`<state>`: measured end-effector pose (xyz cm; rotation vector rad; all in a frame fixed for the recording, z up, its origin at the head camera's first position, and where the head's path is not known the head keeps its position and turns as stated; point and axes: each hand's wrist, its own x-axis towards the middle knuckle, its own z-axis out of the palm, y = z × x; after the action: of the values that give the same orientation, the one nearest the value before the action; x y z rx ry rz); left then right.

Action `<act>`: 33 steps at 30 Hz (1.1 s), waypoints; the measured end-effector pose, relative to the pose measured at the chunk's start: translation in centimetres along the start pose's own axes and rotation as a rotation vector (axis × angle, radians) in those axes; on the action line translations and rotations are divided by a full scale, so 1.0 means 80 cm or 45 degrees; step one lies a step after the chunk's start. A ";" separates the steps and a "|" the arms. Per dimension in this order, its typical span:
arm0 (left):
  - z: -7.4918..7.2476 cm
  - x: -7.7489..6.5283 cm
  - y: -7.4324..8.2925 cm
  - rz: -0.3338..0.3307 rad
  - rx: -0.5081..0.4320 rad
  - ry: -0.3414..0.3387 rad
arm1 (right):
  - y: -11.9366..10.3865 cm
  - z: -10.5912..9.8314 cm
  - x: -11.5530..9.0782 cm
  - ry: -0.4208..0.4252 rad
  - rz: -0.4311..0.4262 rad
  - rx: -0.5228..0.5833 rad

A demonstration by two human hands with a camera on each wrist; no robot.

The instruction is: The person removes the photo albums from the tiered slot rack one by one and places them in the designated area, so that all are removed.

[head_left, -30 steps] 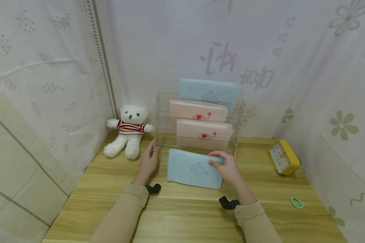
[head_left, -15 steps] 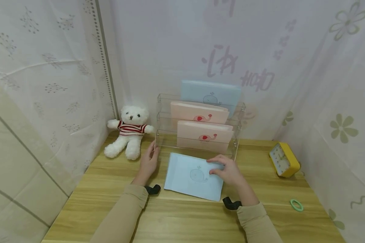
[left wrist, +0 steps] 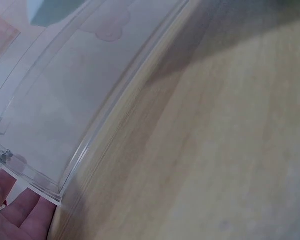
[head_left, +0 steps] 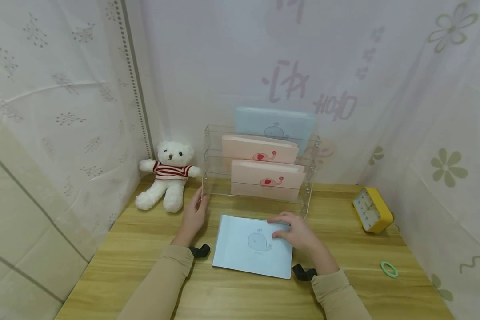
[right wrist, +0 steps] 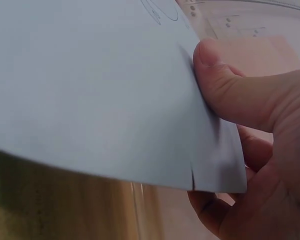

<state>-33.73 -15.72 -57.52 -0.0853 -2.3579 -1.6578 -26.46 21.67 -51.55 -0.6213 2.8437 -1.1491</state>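
Observation:
My right hand pinches the right side of a light blue notebook with a whale drawn on its cover. In the right wrist view the thumb lies on the cover and the other fingers are underneath, partly hidden. The notebook is in front of a clear acrylic rack, tilted up toward me. At the rack's lower left side, my left hand grips the edge of the side panel. Two pink elephant notebooks stand in the rack's front and middle tiers, and another blue whale notebook in the rear.
A white teddy bear in a striped sweater sits left of the rack. To the right stand a yellow clock and, nearer, a green ring on the wooden table. Patterned curtains hang behind and at both sides.
My right hand has drawn the blue notebook toward me, away from the rack, and its cover has tipped to face upward more. The left hand has stayed at the rack's side.

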 end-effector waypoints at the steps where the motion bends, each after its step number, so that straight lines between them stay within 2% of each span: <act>1: 0.000 0.000 0.000 0.005 0.002 0.002 | 0.000 0.001 -0.001 -0.005 0.010 -0.007; 9: 0.001 0.000 -0.001 0.061 -0.009 0.022 | 0.006 0.012 -0.010 -0.092 -0.001 -0.035; 13: 0.002 0.000 -0.001 0.085 0.020 0.056 | 0.013 0.017 -0.015 -0.152 -0.042 -0.058; 19: 0.000 -0.003 0.003 0.028 -0.005 0.025 | 0.022 0.023 -0.019 -0.198 -0.098 -0.082; 33: 0.000 -0.002 0.003 0.001 -0.007 0.013 | 0.021 0.026 -0.022 -0.313 -0.068 -0.047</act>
<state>-33.50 -15.65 -57.36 -0.0781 -2.3455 -1.6607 -25.14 22.02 -54.44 -0.7850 2.6601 -0.9539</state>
